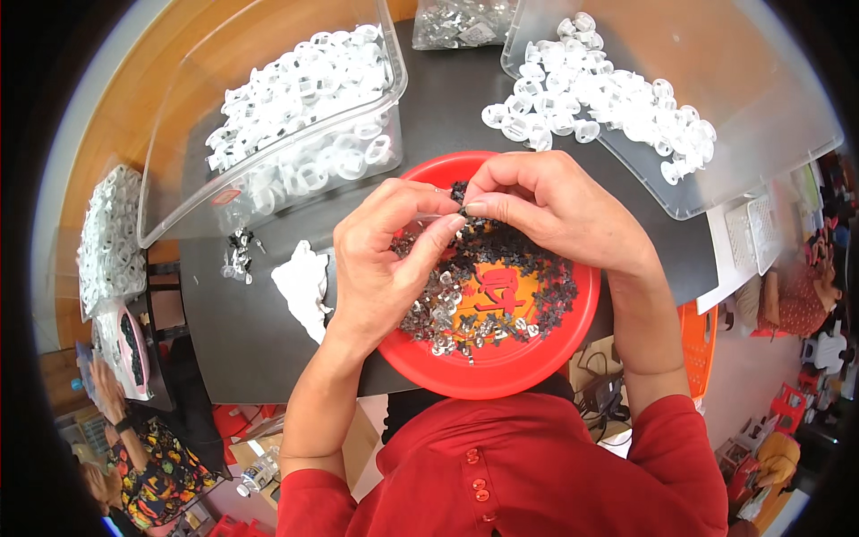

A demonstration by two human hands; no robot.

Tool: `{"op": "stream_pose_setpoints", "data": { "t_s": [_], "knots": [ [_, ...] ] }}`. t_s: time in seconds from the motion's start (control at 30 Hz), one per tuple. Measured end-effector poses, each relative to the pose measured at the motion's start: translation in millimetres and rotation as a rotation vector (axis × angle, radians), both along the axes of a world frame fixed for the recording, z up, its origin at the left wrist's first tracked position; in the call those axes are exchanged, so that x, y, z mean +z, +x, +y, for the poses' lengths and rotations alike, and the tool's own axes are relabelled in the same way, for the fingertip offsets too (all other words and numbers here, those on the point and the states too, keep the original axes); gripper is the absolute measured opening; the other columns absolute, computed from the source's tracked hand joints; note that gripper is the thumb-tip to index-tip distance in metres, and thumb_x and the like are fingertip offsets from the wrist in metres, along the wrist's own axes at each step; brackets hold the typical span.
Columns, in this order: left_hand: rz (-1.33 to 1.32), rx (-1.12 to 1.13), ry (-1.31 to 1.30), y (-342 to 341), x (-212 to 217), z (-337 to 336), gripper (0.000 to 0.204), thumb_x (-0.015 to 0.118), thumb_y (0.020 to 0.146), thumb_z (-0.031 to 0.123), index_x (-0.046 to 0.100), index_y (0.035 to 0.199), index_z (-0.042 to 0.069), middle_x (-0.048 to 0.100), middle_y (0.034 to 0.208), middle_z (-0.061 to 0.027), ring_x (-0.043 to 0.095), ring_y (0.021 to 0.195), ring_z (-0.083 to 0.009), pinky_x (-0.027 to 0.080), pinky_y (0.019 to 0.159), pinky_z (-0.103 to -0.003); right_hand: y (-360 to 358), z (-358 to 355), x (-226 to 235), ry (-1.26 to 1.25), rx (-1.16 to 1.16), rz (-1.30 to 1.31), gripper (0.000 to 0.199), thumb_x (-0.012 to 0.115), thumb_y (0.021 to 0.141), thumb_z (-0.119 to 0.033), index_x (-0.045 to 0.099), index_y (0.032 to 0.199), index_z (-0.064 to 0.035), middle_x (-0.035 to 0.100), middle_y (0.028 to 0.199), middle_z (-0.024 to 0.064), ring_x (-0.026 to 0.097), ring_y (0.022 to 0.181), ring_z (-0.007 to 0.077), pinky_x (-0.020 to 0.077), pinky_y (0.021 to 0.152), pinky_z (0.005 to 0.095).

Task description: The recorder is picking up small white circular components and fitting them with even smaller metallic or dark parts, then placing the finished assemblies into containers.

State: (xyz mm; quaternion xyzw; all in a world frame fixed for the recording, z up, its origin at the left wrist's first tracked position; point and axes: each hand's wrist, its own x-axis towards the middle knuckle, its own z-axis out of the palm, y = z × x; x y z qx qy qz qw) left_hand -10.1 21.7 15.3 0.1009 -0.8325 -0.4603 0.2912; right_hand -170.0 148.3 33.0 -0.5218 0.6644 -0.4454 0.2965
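My left hand and my right hand meet above a round red plastic basin. Thumb and forefinger of each hand are pinched together, their tips nearly touching. Something small sits between the fingertips, mostly hidden; a dark bit shows by the right thumb. Inside the basin, small black plastic pieces lie round the sides, and small clear and silvery pieces are heaped at the left. Part of the basin's yellow-and-red printed bottom shows between them.
A clear bin full of white round parts stands back left; a tipped clear bin spills similar white parts at back right. Crumpled white cloth and a small pile of parts lie on the dark table. Another person's hand is far left.
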Motion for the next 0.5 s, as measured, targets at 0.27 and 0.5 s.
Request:
{"op": "stream_pose_setpoints", "data": {
  "t_s": [0.27,0.5],
  "knots": [
    [-0.014,-0.009,0.445,3.5,-2.7,-2.3,0.007,0.067,0.084,0.003,0.064,0.087,-0.002,0.064,0.084,-0.0054,0.062,0.069,-0.0097,0.053,0.060,-0.024,13.2,-4.8,1.2,-0.083,-0.120,-0.075,0.018,0.063,0.086,-0.014,0.063,0.085,0.0039,0.062,0.070,0.0117,0.059,0.062,0.0184,0.0468,0.059,0.0296],
    [-0.039,-0.019,0.813,2.9,1.4,-5.7,0.011,0.062,0.089,0.013,0.063,0.091,0.002,0.065,0.085,-0.0031,0.058,0.073,-0.0073,0.046,0.071,-0.022,18.5,-4.7,11.3,-0.262,-0.125,0.196,0.010,0.068,0.081,-0.007,0.063,0.084,0.0005,0.059,0.073,0.0081,0.061,0.063,0.0199,0.0469,0.059,0.0303]
  ]
}}
